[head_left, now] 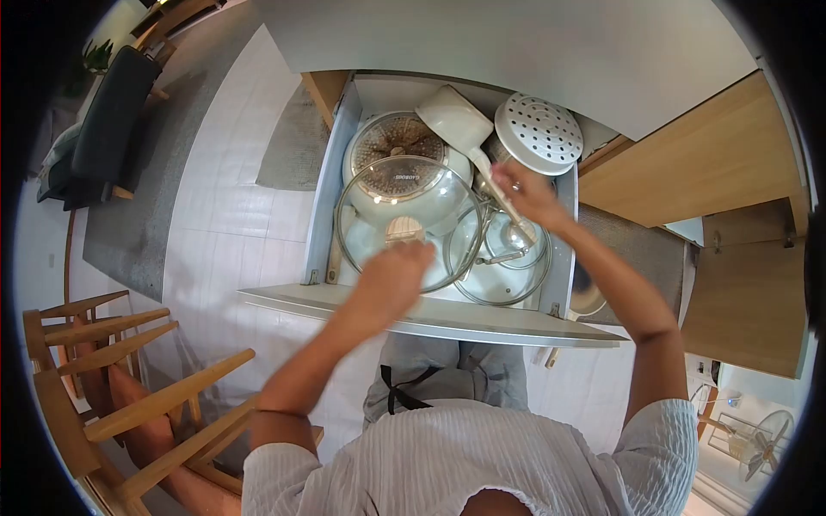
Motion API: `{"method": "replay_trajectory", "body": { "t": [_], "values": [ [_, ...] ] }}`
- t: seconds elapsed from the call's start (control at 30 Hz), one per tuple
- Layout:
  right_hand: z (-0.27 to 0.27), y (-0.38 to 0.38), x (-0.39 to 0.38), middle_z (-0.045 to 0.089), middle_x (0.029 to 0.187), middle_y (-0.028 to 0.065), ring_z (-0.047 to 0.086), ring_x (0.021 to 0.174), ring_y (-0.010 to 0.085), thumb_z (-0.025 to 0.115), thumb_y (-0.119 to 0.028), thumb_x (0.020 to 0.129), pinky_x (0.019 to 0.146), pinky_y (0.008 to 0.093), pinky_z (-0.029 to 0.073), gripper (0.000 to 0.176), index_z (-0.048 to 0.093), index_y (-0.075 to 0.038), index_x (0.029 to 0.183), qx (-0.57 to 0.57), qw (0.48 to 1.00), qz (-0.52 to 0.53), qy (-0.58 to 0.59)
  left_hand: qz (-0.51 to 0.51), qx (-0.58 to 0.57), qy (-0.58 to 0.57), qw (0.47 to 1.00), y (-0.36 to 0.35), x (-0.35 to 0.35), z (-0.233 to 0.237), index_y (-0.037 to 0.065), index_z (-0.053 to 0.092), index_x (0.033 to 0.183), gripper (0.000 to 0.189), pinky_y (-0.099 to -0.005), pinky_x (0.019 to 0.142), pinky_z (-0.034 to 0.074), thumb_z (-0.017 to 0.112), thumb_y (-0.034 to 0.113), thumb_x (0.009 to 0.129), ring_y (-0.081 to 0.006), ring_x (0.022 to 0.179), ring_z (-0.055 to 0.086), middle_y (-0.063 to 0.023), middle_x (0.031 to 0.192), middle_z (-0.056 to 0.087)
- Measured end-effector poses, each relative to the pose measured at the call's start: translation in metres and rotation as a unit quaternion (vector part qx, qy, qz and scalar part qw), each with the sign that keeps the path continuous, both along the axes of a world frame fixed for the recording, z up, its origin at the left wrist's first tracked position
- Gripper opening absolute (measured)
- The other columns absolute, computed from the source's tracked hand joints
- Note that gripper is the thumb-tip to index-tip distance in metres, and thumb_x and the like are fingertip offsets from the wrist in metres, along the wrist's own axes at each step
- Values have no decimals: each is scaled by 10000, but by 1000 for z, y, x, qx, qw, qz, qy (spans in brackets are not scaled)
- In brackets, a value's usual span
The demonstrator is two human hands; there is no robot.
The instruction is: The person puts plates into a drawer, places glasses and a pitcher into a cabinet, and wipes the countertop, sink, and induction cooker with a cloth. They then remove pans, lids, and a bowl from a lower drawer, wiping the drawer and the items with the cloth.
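Note:
Inside the pulled-out drawer [325,206], my left hand [387,284] is closed at the wooden knob of a large clear glass lid [409,193]; blur hides part of the grip. Under the lid's far part lies an upturned pan [361,142] with a patterned brown base. My right hand [529,196] is wrapped round the long pale handle of a white saucepan [456,120], which is tilted at the drawer's back. Beneath my right hand are smaller glass lids [502,279] with metal rims. A white perforated steamer insert [540,133] leans at the back right.
The drawer front [430,325] crosses just before my body. An overhanging cabinet front [516,43] bounds the back, with an open wooden cabinet door [688,159] at right. A wooden chair [163,404] and another person's leg [151,430] are at lower left.

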State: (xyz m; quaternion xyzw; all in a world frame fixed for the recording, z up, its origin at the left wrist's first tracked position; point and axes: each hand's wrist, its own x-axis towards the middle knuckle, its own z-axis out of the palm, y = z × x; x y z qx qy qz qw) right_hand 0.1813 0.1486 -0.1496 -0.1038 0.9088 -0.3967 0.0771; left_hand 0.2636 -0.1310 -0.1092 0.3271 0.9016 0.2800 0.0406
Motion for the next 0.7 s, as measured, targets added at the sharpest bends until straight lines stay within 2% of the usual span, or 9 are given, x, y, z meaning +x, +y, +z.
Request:
{"method": "replay_trajectory", "body": {
  "t": [0.07,0.1,0.17,0.3,0.4,0.5,0.57,0.6,0.7],
  "values": [
    [-66,-13,3,599,987,55,555,882,173,454,-366,927,781,294,440,404,489,-53,1181,-102,951,-158,-246,39,-57,-59,996,-31,-53,-23,-14,536,874,127,-446,719,443,435,11,801,-403,835,550,-248,859,569],
    [-89,-12,3,599,987,55,555,882,173,454,-366,927,781,294,440,404,489,-53,1181,-102,949,-156,-253,45,-13,-44,998,-47,-75,-30,-46,554,857,160,-464,727,458,467,44,759,-427,804,573,-260,839,596],
    [-118,-10,-6,598,998,79,572,864,181,417,-387,937,793,301,448,417,476,-48,1174,-208,899,-100,-372,11,-99,-98,990,-76,-121,-63,-56,561,854,176,-458,746,455,498,85,769,-422,809,574,-263,837,596],
    [-137,-25,4,619,864,78,574,779,175,487,-284,923,736,305,445,229,551,-73,986,-413,814,-190,-362,2,-115,-141,983,-81,-139,-75,-66,560,868,224,-460,767,451,520,140,791,-418,824,575,-273,851,589],
    [-137,-38,7,630,773,77,581,714,175,511,-237,912,715,300,446,192,561,-52,898,-436,814,-218,-317,-17,-112,-239,964,-67,-139,-73,-59,563,872,231,-455,790,450,526,162,812,-418,857,571,-277,868,582],
    [-117,-48,9,627,751,76,575,679,165,531,-222,902,692,283,449,195,570,-34,870,-434,826,-220,-284,-7,-191,-179,965,-60,-124,-60,-29,558,960,221,-390,801,447,539,142,821,-350,897,580,-208,936,605],
    [-94,-44,12,625,744,73,569,663,156,544,-215,895,679,273,449,194,574,-26,865,-429,834,-223,-267,65,-145,-64,985,-62,-116,-44,-13,567,981,247,-407,804,444,559,175,822,-358,907,574,-202,968,600],
    [-79,-40,14,621,740,67,565,662,148,553,-209,890,669,262,448,192,579,-20,873,-427,855,-189,-226,80,-162,-66,981,-58,-112,-22,1,571,997,236,-413,806,442,553,165,829,-368,927,564,-199,998,594],
    [-24,-14,25,609,751,51,546,662,114,575,-183,874,674,246,436,175,591,-10,894,-412,896,-116,-115,92,-46,42,994,-64,-93,10,-3,572,996,208,-387,752,471,564,121,829,-338,853,600,-179,996,599]
  ]
}}
